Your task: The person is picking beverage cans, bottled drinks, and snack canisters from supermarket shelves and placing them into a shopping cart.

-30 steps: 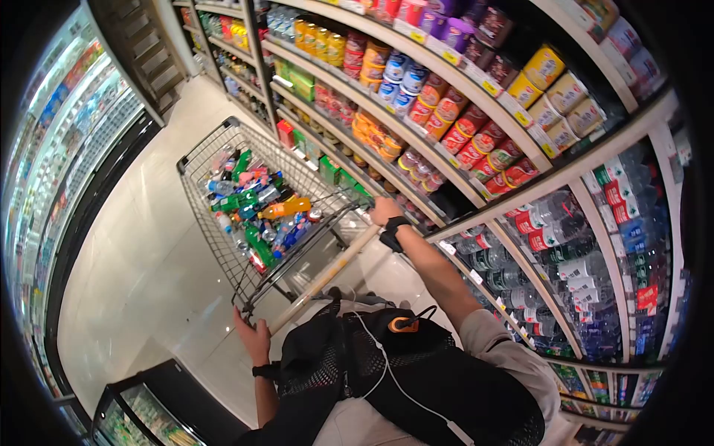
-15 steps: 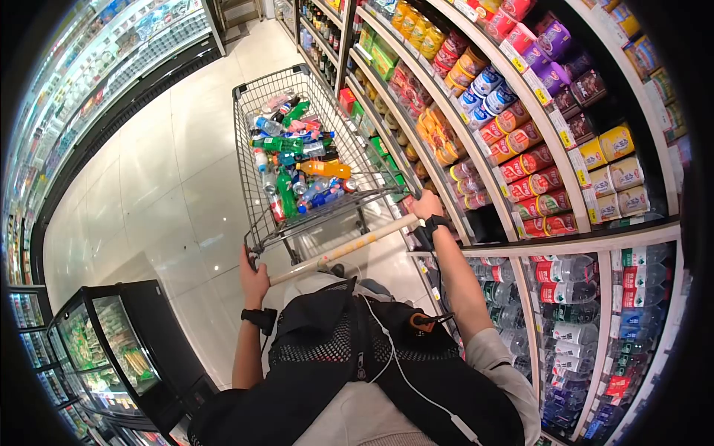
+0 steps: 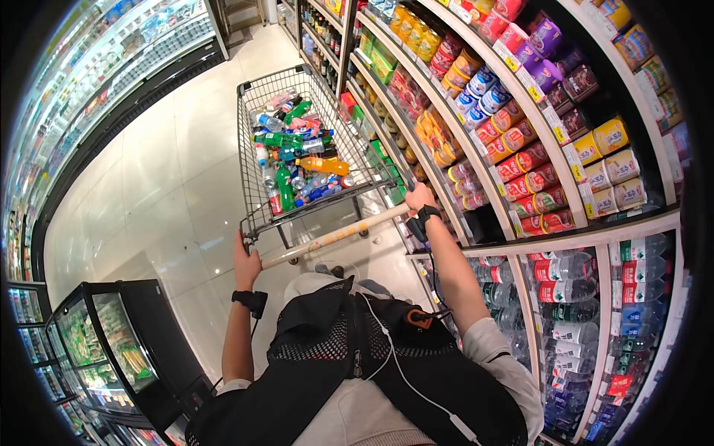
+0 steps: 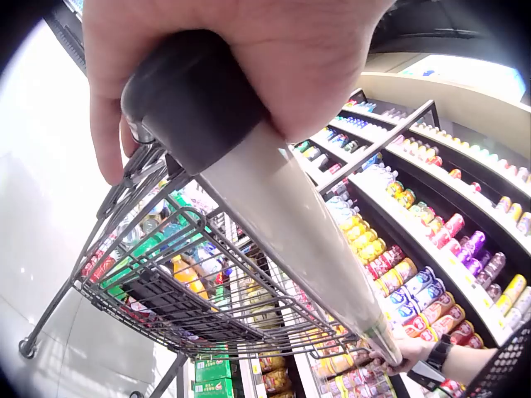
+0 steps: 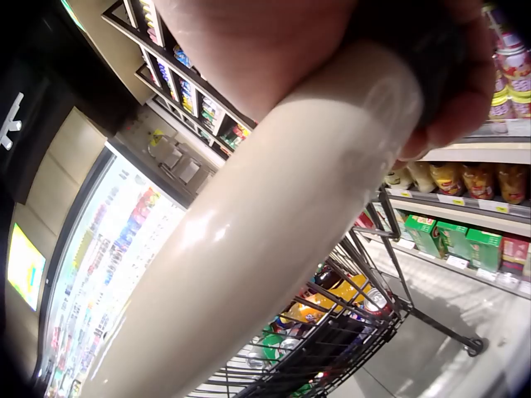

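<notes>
A wire shopping cart (image 3: 249,149) holds a pile of bottles, among them a green bottle (image 3: 283,186) and an orange one (image 3: 321,165). Its pale handle bar (image 3: 335,236) runs across in front of the person. The left hand (image 3: 245,262) grips the bar's left end; in the left wrist view that hand (image 4: 241,50) curls over the black end cap (image 4: 195,99). At the bar's right end the right hand (image 3: 421,199) holds on, and in the right wrist view its fingers (image 5: 465,108) wrap round the black end piece.
Shelves of canned goods (image 3: 532,182) and bottled water (image 3: 569,290) rise close on the right. Along the left runs a lit refrigerated case (image 3: 134,67). A black glass-sided cabinet (image 3: 149,312) stands at the lower left. Pale floor tiles (image 3: 171,163) stretch between.
Over the last second the view has swung, bringing the cart and shelves more upright in the picture. Since half a second ago the bar has shifted slightly left and up, both hands still on it.
</notes>
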`<state>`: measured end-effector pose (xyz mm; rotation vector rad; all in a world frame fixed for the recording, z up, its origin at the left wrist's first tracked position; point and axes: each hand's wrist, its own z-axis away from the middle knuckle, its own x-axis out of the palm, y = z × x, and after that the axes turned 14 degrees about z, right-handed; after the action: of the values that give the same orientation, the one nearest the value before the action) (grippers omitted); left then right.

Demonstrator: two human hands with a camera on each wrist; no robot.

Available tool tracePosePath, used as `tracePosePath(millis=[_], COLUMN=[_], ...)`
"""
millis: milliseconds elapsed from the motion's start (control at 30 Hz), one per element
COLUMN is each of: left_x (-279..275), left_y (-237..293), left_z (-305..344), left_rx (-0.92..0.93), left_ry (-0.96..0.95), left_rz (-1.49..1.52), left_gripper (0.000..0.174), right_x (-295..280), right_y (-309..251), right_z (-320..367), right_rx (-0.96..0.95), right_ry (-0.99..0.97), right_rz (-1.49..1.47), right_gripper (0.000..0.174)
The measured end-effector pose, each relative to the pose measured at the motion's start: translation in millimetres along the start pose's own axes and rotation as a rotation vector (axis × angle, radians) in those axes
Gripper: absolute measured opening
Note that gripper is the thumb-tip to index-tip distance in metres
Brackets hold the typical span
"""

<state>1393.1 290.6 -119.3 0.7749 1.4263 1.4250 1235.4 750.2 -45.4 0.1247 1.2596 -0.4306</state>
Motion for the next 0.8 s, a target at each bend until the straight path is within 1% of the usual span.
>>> tracePosePath(millis=[67, 133, 200, 267, 400, 433, 467, 500, 567, 600, 633, 700, 733, 767, 800], left_x=[-0.9, -2.4, -3.6, -4.3, -7.4, -8.7, -10.0, -11.4, -13.8, -14.6, -15.5, -24.7, -30.6, -33.6, -35.5], left_y=[-2.3, -2.7, -3.4, -3.4, 1.4, 3.5, 6.6, 12.2, 20.5, 15.2, 13.3, 8.5, 7.3, 13.1, 23.6], left_z=[0.3, 0.8, 2.4, 5.4, 19.8, 24.1, 28.9, 36.9, 50.4, 48.4, 50.8, 62.6, 64.4, 63.5, 59.1], left_rx=[0.034, 0.043, 0.048, 0.015, 0.021, 0.043, 0.066, 0.065, 0.030, 0.021, 0.020, 0.041, 0.023, 0.015, -0.093], left_ry=[-0.015, -0.022, -0.039, -0.055, -0.083, -0.106, -0.129, -0.133, -0.148, -0.158, -0.162, -0.187, -0.237, -0.245, -0.285], left_rz=[-0.021, -0.023, -0.027, -0.055, -0.051, -0.053, -0.055, -0.054, -0.063, -0.078, -0.078, -0.130, -0.219, -0.223, -0.265], left_gripper=[0.072, 0.072, 0.073, 0.075, 0.077, 0.077, 0.077, 0.077, 0.076, 0.076, 0.076, 0.077, 0.079, 0.079, 0.075], right_x=[-0.9, 1.1, -1.2, -0.9, 9.8, 14.2, 22.0, 22.4, 26.0, 28.8, 30.9, 39.3, 41.6, 40.4, 44.4], right_y=[-0.2, 0.7, 2.0, 4.9, 19.7, 24.3, 32.6, 35.2, 41.6, 43.1, 47.3, 56.0, 62.2, 63.4, 68.7], right_z=[5.1, 6.8, 13.9, 18.5, 23.2, 24.6, 22.5, 31.2, 45.8, 45.7, 48.3, 66.4, 75.8, 85.4, 88.8], right_rx=[0.005, -0.031, -0.040, -0.048, -0.020, -0.007, -0.050, -0.046, -0.051, -0.041, -0.038, -0.091, -0.042, -0.040, -0.035], right_ry=[0.009, 0.057, 0.062, 0.067, 0.006, -0.013, 0.004, 0.004, 0.089, 0.106, 0.107, 0.127, 0.137, 0.153, 0.140], right_rz=[0.003, -0.038, -0.045, -0.051, -0.098, -0.106, -0.077, -0.077, -0.080, -0.106, -0.105, -0.164, -0.134, -0.173, -0.189], right_gripper=[0.048, 0.038, 0.038, 0.039, 0.041, 0.042, 0.045, 0.045, 0.043, 0.038, 0.038, 0.028, 0.026, 0.025, 0.023])
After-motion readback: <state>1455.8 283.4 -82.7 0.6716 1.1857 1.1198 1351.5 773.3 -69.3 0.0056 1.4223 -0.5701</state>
